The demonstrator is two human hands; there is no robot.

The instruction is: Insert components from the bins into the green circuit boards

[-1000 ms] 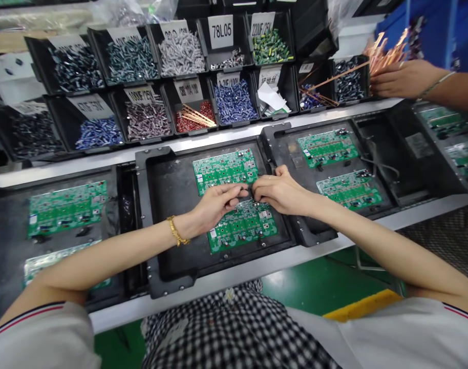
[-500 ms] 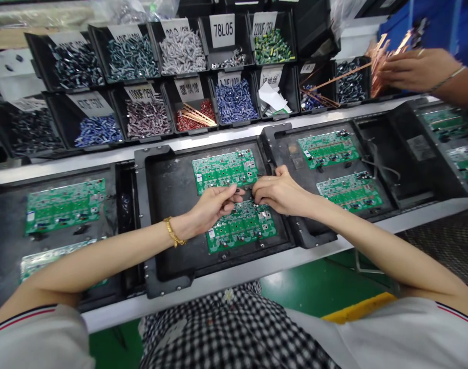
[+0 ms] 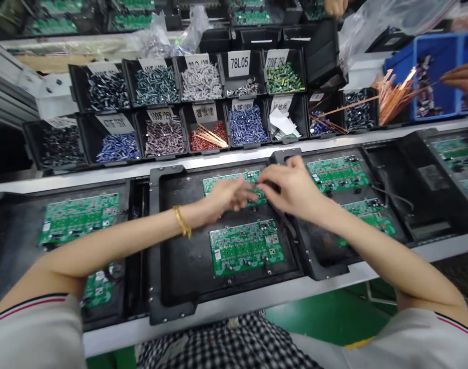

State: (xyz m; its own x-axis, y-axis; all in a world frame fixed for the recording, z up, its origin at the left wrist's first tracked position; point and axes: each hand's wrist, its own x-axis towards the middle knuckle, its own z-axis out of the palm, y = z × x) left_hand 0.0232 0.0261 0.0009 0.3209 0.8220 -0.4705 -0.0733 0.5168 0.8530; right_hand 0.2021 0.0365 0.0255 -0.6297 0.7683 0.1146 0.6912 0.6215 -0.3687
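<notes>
My left hand is over the upper green circuit board, its fingers smeared by motion. Whether it holds a small part cannot be seen. My right hand hovers at that board's right end, thumb and fingers curled in towards each other. Anything between those fingertips is too small to make out. The two hands' fingertips nearly meet. Nearer to me, a lower circuit board lies fully in sight, with small parts along its edges. Both boards rest in a black tray.
Labelled black bins of loose components stand in two rows behind the trays. Neighbouring trays hold more boards. At right, another person's hand is near copper-coloured strips and a blue bin.
Both hands have moved from the lower board's top edge to the upper board, uncovering the lower one. The camera view has tilted up. The other person's hand has shifted right, off the strips.
</notes>
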